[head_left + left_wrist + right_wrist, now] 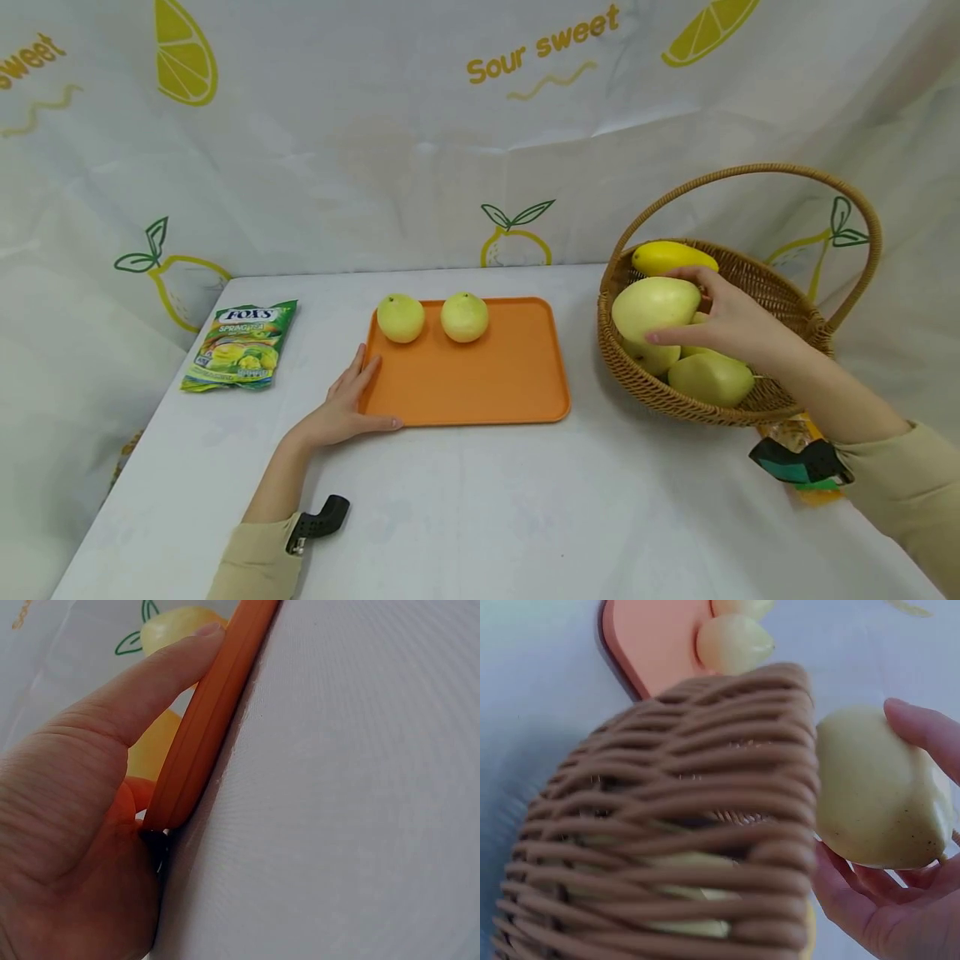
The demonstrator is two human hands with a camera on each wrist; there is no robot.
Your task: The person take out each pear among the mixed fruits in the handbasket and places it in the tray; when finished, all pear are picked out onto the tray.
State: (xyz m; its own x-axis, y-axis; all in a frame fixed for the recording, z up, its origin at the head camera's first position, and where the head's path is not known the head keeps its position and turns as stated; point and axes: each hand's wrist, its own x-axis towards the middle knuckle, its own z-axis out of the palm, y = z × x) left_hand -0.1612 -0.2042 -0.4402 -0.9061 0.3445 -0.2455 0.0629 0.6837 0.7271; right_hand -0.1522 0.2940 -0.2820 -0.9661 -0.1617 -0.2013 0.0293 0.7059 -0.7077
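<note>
My right hand holds a large pale green pear over the wicker basket, thumb on one side and fingers on the other. In the right wrist view the basket wall covers the left part of the pear. My left hand rests against the front left corner of the orange tray, thumb along the front rim and fingers at the left side. On the tray's back left part sit two round yellow-green fruits, one at the corner and another to its right.
Inside the basket lie a yellow fruit, a pear and other pale green fruit. Its tall handle arches above. A green candy bag lies left of the tray. An orange packet shows partly under my right forearm.
</note>
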